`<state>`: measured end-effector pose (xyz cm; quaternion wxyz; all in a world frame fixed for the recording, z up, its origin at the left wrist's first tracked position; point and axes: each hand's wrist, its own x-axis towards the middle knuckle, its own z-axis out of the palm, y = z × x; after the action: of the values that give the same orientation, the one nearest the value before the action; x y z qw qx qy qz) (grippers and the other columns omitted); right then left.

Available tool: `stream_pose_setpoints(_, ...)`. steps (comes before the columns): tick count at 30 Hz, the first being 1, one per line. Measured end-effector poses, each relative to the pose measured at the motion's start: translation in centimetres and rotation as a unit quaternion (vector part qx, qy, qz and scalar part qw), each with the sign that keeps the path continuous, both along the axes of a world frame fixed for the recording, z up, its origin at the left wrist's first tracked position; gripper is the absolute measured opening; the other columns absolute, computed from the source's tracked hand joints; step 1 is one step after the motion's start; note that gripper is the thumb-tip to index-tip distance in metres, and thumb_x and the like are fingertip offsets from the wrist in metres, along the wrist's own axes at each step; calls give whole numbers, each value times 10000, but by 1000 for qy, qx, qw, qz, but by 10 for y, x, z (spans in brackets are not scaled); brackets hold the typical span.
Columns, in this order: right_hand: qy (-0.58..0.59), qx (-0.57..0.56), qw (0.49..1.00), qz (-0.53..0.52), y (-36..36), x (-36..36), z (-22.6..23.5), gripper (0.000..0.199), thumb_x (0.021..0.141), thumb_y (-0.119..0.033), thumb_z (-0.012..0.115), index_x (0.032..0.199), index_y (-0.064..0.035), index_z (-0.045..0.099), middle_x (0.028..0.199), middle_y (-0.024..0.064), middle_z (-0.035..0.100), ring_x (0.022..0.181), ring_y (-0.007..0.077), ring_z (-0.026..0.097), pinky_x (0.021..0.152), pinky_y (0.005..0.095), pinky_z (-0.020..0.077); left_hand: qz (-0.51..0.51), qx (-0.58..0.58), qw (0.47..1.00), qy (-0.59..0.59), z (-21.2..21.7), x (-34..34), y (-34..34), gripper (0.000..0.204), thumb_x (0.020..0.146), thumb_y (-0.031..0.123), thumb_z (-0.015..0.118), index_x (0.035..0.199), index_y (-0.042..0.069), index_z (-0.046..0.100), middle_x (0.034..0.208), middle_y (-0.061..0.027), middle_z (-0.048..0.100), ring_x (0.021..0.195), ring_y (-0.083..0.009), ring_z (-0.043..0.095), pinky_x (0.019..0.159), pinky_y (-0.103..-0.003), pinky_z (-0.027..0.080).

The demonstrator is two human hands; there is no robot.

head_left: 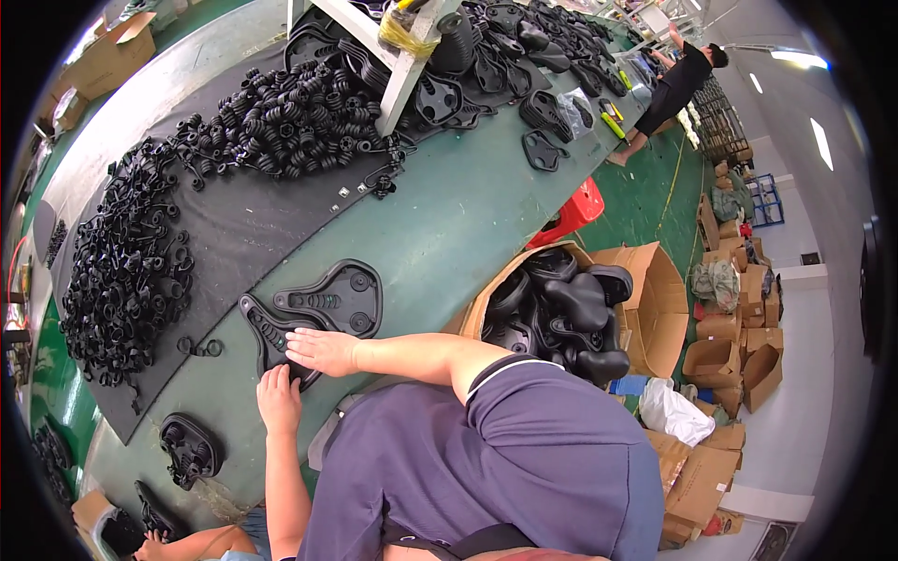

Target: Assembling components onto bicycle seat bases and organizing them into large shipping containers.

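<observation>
A black bicycle saddle base [266, 329] lies underside up on the green table in front of me, its narrow end pointing away. My right hand [323, 352] rests over its wide part, fingers stretched out and fairly flat. At the near edge of the same piece, my left hand [279, 402] has its fingertips closed on the rim; the thumb side is partly hidden. Whatever lies beneath my fingers cannot be made out. Just beyond, a second saddle base [339, 297] with a ribbed middle touches or nearly touches the first.
Heaps of black rings [122, 271] and coiled springs [290, 117] cover a dark mat. A carton of saddles [571, 309] stands at my right. Another saddle [190, 449] lies near left. A co-worker's hand [150, 547] shows lower left; another person [678, 89] stands far right.
</observation>
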<state>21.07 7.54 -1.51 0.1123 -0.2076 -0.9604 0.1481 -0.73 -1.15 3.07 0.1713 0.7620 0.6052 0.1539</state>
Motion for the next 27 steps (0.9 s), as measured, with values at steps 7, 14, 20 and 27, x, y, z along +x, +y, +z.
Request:
stream_pose_setpoints(7, -111, 41, 993, -20, 4, 9, 33, 685, 981, -257, 549, 1609, -30, 394, 1666, 180, 395, 1592, 409, 260, 1268, 716, 136, 8, 4, 1000, -22, 4, -4, 3, 358, 886, 143, 754, 1215, 31, 665, 1229, -131, 695, 1167, -345, 633, 1001, -461, 486)
stream_pose_setpoints(14, -62, -94, 986, -122, 44, 33, 56, 826, 962, -551, 637, 1591, -56, 433, 1682, 226, 346, 1592, 447, 223, 1286, 658, 112, 8, -5, 996, -85, 10, -19, 17, 352, 909, 131, 757, 1228, 22, 655, 1226, -146, 690, 1169, -355, 631, 973, -458, 510)
stream_pose_setpoints(20, -162, -11, 968, -193, 87, 69, 42, 717, 932, -518, 659, 1500, -94, 547, 1596, 172, 477, 1539, 437, 325, 1275, 676, 133, 324, 54, 937, -120, -33, -86, 40, 394, 969, 182, 736, 1297, -2, 619, 1318, -194, 630, 1188, -386, 615, 1013, -456, 514)
stream_pose_setpoints(27, -93, -173, 947, -255, 159, 144, 40, 388, 869, -243, 779, 1216, -92, 692, 1208, 134, 649, 1150, 360, 637, 958, 474, 555, 473, -57, 879, 4, -89, -160, 75, 795, 933, 491, 763, 1403, -99, 513, 1388, -320, 553, 1288, -497, 554, 1090, -524, 474)
